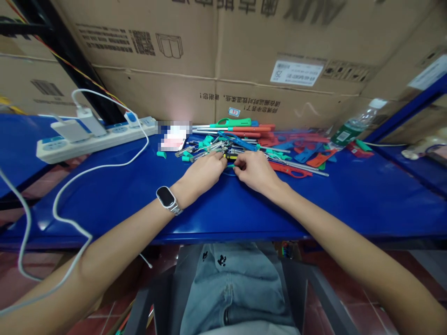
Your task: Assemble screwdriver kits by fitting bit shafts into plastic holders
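Note:
My left hand point(204, 173), with a smartwatch point(166, 197) on its wrist, rests at the near edge of a heap of lighter parts, fingers bent and drawn together. Facing it, my right hand point(257, 171) has its thumb and forefinger pinched. What either hand holds is too small or hidden. Between the fingertips lie a small black and yellow piece point(230, 157) and a thin teal piece point(228, 168). Behind them are long-neck lighters with metal tubes, among them one with a green handle point(233, 122) and one with a red handle point(291, 169).
A white power strip point(94, 138) with plugs and a trailing white cable point(96, 169) is on the left. A green-labelled plastic bottle point(352, 128) leans at the right rear. Large cardboard boxes point(167, 83) wall off the back of the blue table point(335, 204).

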`<state>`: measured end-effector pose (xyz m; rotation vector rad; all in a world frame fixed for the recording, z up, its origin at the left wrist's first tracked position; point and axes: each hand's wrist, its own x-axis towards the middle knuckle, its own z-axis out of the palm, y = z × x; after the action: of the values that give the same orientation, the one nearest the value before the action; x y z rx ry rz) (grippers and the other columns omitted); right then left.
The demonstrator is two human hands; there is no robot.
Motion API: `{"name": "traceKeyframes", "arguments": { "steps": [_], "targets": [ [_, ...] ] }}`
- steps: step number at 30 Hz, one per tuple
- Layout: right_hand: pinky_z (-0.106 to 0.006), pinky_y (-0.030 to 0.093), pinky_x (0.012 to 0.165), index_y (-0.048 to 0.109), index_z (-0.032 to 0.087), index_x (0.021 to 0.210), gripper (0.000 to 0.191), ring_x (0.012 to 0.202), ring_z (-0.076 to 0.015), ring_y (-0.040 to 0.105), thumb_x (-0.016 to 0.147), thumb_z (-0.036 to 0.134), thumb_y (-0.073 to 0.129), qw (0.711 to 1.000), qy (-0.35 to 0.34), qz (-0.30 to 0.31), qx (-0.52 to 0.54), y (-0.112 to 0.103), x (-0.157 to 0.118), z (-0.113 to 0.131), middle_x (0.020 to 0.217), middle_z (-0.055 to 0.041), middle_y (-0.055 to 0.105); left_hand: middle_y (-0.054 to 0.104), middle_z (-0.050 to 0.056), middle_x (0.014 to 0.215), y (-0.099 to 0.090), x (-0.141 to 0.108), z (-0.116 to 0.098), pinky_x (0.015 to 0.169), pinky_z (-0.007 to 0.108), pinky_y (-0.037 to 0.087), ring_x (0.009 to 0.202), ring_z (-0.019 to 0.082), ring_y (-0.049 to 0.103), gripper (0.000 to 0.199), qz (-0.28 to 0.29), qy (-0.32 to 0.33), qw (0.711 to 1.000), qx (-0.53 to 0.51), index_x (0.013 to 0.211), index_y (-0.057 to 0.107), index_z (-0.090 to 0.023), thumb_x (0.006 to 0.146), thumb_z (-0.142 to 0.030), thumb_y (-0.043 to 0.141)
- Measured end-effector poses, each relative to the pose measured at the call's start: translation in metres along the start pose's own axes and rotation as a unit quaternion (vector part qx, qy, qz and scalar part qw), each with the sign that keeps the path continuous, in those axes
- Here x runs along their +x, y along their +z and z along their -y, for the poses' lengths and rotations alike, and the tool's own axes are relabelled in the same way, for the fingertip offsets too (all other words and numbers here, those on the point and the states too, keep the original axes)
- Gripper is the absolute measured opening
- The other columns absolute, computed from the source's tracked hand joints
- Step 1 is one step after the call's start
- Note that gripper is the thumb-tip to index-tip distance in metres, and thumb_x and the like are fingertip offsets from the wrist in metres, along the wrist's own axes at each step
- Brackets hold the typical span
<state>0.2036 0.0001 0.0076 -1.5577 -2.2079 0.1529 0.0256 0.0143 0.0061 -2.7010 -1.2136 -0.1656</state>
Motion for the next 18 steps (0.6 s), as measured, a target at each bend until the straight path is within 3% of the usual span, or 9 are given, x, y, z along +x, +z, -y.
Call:
{"name": "traceKeyframes", "arguments": {
  "steps": [8,18],
  "targets": [
    [-0.028,0.041,0.067,0.074,0.015,0.079,0.013,0.07,-0.016,0.059,0.082,0.006,0.066,0.999,-0.036,0.021,0.033,-0.001,0.001,-0.004,0.082,-0.0061,0.07,0.07,0.015,0.099,0.005,-0.003,0.0,0.081,0.033,0.055,0.1,0.027,0.07,0.023,-0.021,-0.017,1.0,-0.007,0.105,0.071,-0.007,0.104,-0.007,0.048],
    [-0.031,0.039,0.071,0.075,0.015,0.081,0.015,0.075,-0.0196,0.06,0.085,0.007,0.063,0.999,-0.031,0.024,-0.025,-0.003,0.001,0.003,0.085,-0.0088,0.072,0.069,0.015,0.1,0.011,-0.005,0.003,0.081,0.036,0.056,0.1,0.027,0.069,0.023,-0.049,0.008,0.999,-0.003,0.103,0.071,-0.008,0.104,-0.008,0.047]
  ]
}}
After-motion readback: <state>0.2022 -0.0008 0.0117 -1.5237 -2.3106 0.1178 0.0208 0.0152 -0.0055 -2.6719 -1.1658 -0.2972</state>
